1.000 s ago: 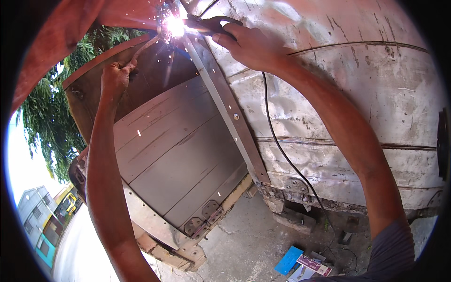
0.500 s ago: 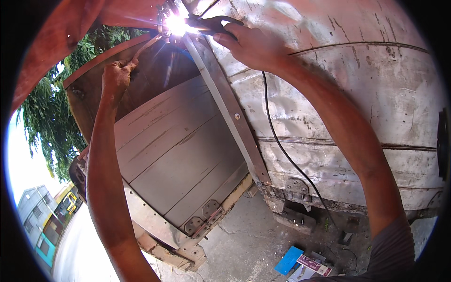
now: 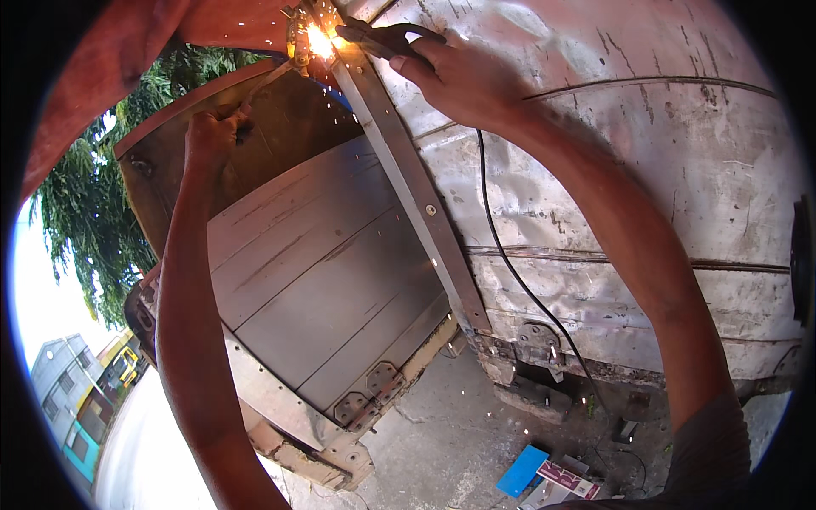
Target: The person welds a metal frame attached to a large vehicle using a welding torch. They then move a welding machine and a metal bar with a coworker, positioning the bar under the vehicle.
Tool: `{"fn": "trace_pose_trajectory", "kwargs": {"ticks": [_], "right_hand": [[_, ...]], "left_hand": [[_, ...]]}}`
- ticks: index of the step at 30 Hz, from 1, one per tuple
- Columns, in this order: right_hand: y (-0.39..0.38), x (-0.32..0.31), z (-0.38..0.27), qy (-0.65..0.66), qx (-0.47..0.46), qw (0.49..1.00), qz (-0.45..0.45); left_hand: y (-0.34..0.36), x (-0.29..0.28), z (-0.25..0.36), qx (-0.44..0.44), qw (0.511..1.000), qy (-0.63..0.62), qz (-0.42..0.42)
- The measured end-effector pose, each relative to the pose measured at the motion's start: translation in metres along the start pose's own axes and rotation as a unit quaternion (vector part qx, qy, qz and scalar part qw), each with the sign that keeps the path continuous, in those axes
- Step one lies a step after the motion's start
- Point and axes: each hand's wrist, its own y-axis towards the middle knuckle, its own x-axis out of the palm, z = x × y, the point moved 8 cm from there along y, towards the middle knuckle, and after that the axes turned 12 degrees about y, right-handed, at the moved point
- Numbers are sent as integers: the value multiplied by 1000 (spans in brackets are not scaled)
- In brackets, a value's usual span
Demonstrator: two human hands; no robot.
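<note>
My right hand (image 3: 455, 81) is closed around a black welding electrode holder (image 3: 387, 41), its jaws next to an orange glow with flying sparks (image 3: 320, 42). The glow lies at the upper end of a long metal bar (image 3: 408, 174) that runs down along the panel edge. My left hand (image 3: 212, 134) is closed on a thin metal rod (image 3: 270, 81), whose far end reaches a small metal piece (image 3: 297, 51) beside the glow. A black cable (image 3: 501, 251) hangs below my right hand.
A dented silver metal panel (image 3: 578, 187) stands at the right, with a grey slatted panel (image 3: 314, 255) at the left. On the concrete floor (image 3: 425, 450) lie a blue flat box (image 3: 522, 470) and a maroon-and-white carton (image 3: 568, 480). Red cloth (image 3: 93, 76) hangs at the upper left.
The blinding white arc has shrunk to a smaller orange glow, and more sparks scatter downward. Both hands stay nearly in place, still holding the rod and the electrode holder.
</note>
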Motion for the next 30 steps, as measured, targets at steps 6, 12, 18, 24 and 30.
{"fn": "trace_pose_trajectory", "kwargs": {"ticks": [6, 12, 18, 24, 30], "right_hand": [[-3, 3, 4, 27, 6, 1000, -6], [-4, 6, 2, 47, 86, 994, -54], [1, 9, 7, 45, 43, 998, -24], [2, 13, 6, 58, -12, 998, -8], [2, 13, 8, 0, -4, 1000, 16]], "left_hand": [[-7, 11, -3, -4, 1000, 12, 20], [-12, 7, 5, 26, 999, 17, 27], [-8, 5, 0, 2, 1000, 25, 19], [-12, 9, 4, 4, 1000, 24, 14], [-10, 0, 5, -14, 998, 57, 38]]}}
